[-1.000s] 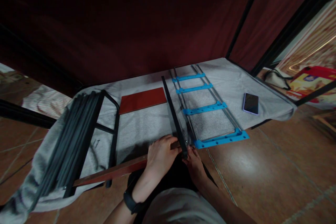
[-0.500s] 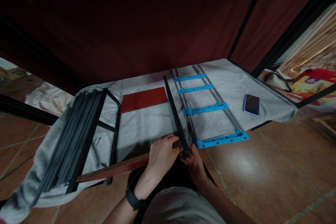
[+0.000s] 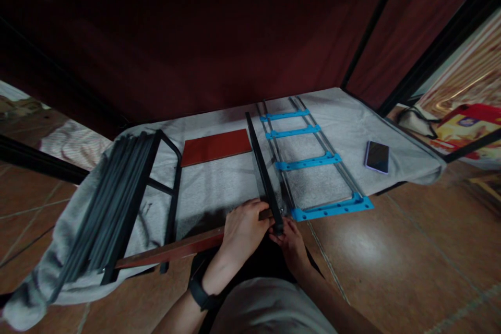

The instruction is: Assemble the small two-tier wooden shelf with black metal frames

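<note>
My left hand [image 3: 243, 228], a dark band on its wrist, is closed around the right end of a reddish-brown slat [image 3: 176, 249]. This end meets the near end of a black metal bar [image 3: 263, 172], which slants away over the grey cloth. My right hand [image 3: 293, 242] has its fingers closed about the bar's near end; any small part between them is hidden. At its left end the slat meets a black tube frame [image 3: 172, 209]. Just right of the bar lies a rack of thin metal rods with blue crosspieces [image 3: 332, 212].
A flat red-brown panel [image 3: 216, 147] lies on the grey cloth [image 3: 211, 188]. Several dark tubes [image 3: 111, 203] are bundled at left. A phone [image 3: 378, 157] rests at right. Behind stands a dark red fabric wall [image 3: 195, 47]; tiled floor [image 3: 391, 261] shows in front.
Both hands keep their places at the joint of slat and bar, with only slight finger movement on the right. The view has shifted very slightly.
</note>
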Demonstrator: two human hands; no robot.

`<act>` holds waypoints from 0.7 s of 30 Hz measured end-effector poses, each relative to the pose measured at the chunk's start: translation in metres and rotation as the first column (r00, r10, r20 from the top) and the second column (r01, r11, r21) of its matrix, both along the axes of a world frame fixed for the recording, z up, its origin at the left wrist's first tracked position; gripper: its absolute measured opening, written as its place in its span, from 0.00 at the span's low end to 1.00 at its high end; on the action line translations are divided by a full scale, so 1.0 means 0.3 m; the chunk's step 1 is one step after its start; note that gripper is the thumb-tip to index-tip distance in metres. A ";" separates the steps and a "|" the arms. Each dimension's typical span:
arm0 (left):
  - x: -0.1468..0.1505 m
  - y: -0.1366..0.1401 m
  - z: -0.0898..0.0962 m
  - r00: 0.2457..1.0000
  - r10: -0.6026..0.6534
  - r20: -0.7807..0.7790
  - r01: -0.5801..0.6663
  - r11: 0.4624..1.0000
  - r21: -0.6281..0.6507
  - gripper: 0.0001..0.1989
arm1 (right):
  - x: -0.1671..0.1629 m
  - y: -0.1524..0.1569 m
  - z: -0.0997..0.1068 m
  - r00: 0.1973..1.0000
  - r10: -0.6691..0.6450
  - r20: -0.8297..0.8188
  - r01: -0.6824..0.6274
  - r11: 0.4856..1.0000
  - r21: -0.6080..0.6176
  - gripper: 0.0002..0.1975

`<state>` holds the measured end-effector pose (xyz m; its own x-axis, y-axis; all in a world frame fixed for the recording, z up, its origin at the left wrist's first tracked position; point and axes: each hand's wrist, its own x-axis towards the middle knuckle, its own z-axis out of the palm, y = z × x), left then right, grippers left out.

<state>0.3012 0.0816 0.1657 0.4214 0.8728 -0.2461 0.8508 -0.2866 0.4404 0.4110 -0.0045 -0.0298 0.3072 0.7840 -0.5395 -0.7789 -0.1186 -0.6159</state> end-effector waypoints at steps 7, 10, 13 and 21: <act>0.001 -0.001 -0.006 1.000 0.001 -0.007 -0.001 1.000 -0.006 0.05 | -0.007 0.027 0.012 0.999 -0.025 0.036 0.029 0.993 -0.110 0.30; 0.001 -0.001 0.001 1.000 0.003 0.001 -0.003 1.000 -0.009 0.05 | -0.003 0.015 0.024 0.999 0.015 -0.031 -0.017 0.999 -0.040 0.29; 0.001 -0.004 0.009 1.000 0.007 -0.006 -0.007 1.000 -0.020 0.06 | -0.001 0.006 0.015 1.000 0.002 -0.030 -0.002 1.000 -0.010 0.25; 0.001 -0.003 0.012 1.000 0.005 -0.010 -0.005 0.999 -0.036 0.06 | -0.006 0.008 0.017 0.999 0.036 -0.040 -0.038 0.999 -0.028 0.24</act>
